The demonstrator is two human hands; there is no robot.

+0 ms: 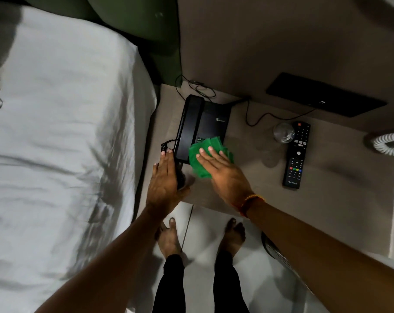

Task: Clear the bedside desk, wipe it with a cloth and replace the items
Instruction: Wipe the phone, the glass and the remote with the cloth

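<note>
A black desk phone (200,125) sits at the left end of the beige bedside desk (340,177). My left hand (164,179) lies flat against the phone's near left corner, fingers straight, beside its black cord. My right hand (223,170) presses a green cloth (202,152) flat onto the phone's near right corner and the desk. A black TV remote (296,154) lies to the right, with a clear glass (283,132) touching its far end.
A white bed (56,143) borders the desk on the left. A flat black device (324,94) leans at the back wall, its cable trailing across the desk. A coiled white cord (389,143) lies at the right edge. My bare feet stand on the tiled floor (205,227).
</note>
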